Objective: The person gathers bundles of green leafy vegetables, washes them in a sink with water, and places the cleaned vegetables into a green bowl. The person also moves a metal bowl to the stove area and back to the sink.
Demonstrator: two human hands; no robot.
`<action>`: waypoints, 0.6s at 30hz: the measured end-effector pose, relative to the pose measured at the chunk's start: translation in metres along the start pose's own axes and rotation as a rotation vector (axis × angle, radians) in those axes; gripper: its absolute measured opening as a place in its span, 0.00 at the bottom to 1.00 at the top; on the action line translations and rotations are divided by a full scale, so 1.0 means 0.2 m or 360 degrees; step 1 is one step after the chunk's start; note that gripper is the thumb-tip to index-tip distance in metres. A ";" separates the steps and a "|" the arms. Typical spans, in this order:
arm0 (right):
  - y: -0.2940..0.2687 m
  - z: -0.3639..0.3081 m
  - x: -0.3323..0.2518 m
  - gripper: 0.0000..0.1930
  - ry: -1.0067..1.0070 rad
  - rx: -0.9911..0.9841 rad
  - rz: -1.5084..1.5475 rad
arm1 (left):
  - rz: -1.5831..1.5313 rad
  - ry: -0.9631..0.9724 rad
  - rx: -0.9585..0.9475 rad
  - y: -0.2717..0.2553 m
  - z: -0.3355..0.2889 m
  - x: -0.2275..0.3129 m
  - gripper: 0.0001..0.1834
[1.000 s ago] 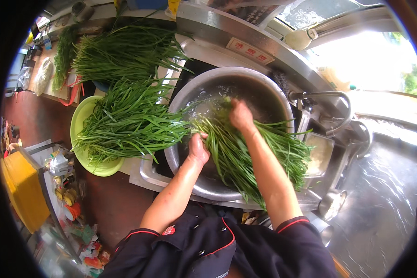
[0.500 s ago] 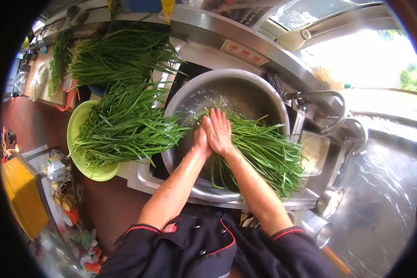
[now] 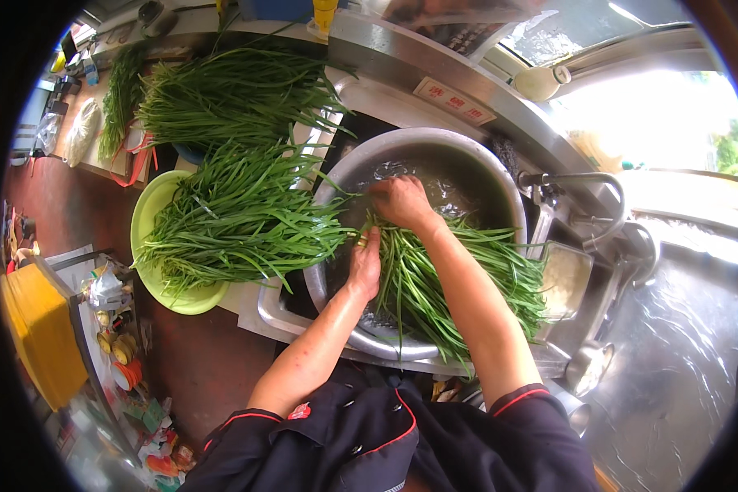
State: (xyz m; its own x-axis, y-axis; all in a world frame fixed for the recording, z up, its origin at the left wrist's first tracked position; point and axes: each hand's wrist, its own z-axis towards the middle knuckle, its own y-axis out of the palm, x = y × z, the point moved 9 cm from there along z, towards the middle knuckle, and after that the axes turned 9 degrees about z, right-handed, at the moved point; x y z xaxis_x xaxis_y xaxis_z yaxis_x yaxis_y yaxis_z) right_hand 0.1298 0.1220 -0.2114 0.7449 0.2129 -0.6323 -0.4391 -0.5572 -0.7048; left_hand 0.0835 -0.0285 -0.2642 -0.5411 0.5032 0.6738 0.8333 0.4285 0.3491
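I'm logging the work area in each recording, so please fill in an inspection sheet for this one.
Surface: metal sink edge, with a shiny metal surface showing glare at right.
Job's things: long green stalks in a metal basin with water; leaves overhang its rim.
Clutter: leafy greens heaped over a lime-green bowl; another green pile behind.
Hands: left hand at the stem ends; right hand just beyond, fingers bent; grips unclear.
Cables: nothing seen.
Surroundings: curved faucet, bright window, reddish floor, yellow box.

long green leaves (image 3: pixel 422 283) overhanging basin (image 3: pixel 435 134)
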 end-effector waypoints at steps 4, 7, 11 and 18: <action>-0.25 -0.06 0.03 0.08 -0.0030 0.0664 0.0292 | 0.0196 -0.0035 -0.0030 0.01 -0.06 0.05 0.28; -0.51 -0.21 0.03 0.09 -0.0226 0.1102 0.0627 | 0.0259 -0.0106 0.0029 -0.02 -0.10 0.04 0.36; -0.70 -0.46 0.05 0.12 0.0187 0.1205 0.1445 | 0.0454 -0.0347 0.0091 -0.07 -0.18 0.01 0.42; -0.84 -0.99 0.07 0.12 0.0166 0.1596 0.1557 | 0.0803 0.0124 0.0337 -0.12 -0.31 0.06 0.30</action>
State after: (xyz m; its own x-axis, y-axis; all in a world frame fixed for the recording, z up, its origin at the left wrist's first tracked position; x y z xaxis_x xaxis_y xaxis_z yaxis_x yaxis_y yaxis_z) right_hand 0.3130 0.0594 -0.0391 -0.0526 -0.0071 -0.9986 -0.9285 0.3684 0.0463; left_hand 0.0634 -0.0800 -0.2235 -0.0636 0.6317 0.7726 0.9417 0.2942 -0.1630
